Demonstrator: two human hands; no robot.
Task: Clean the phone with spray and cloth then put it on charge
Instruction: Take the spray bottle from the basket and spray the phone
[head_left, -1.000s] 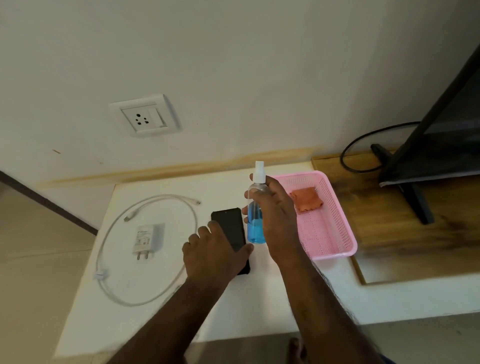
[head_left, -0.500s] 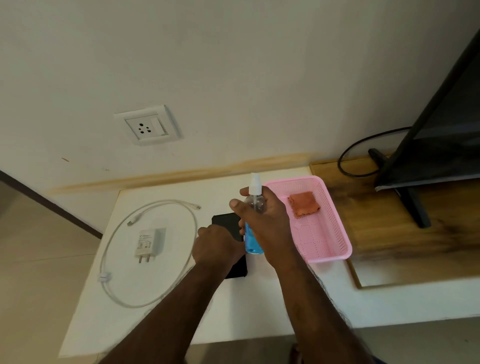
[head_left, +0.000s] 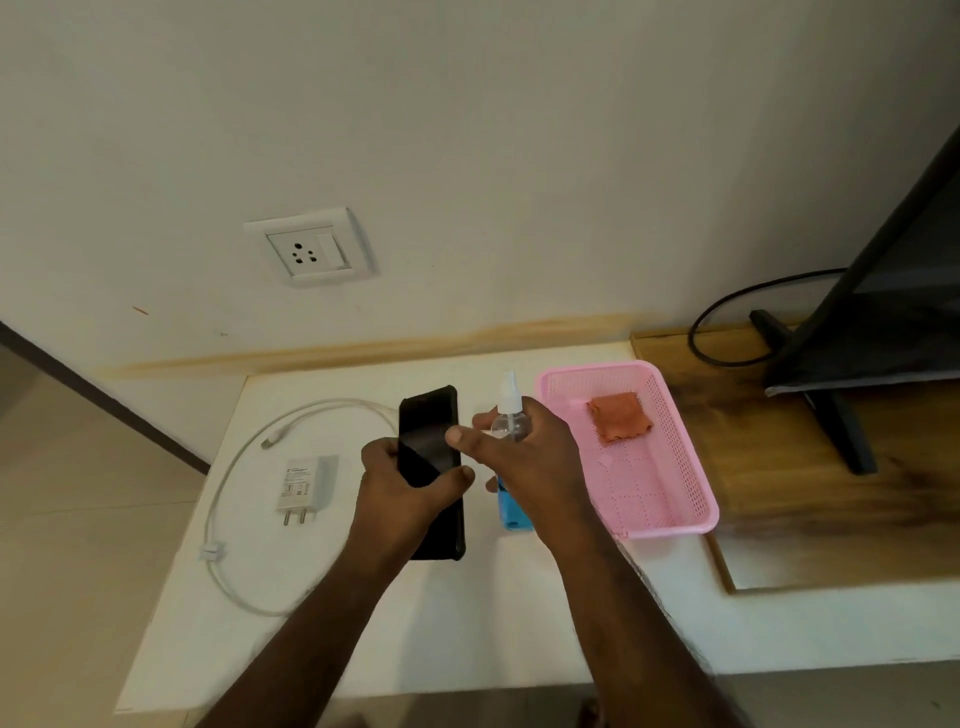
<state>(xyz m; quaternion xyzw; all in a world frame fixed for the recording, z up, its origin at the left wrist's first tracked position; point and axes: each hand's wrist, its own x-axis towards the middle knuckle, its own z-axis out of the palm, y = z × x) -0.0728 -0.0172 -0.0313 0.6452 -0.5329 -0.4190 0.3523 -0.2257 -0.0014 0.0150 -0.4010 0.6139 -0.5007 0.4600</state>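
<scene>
grip state: left hand (head_left: 402, 488) closed around the lower half of the phone (head_left: 430, 441), thumb across the dark screen, fingers wrapped on the far edge. right hand (head_left: 524, 457) clamped on the spray bottle (head_left: 511, 415), held upright with its white nozzle just beside the phone's right edge; a fingertip sits forward near the pump head.

change vs 1 s ago: phone was lying flat on the white table (head_left: 363, 649) under the left hand; now its top end is raised and the screen tilts up toward the camera. bottle is lower and closer to the phone.

reading: pick-up done, spray step about to begin. no mist or wet patch visible on the screen, so likely 0 sprays so far.

outward: orange cloth (head_left: 618, 418) lies unused in the pink basket (head_left: 675, 525), right of the bottle. charger adapter (head_left: 304, 483) and white cable (head_left: 228, 519) lie left of the phone, unplugged; wall socket (head_left: 309, 249) above. wiping and charging both remain.
</scene>
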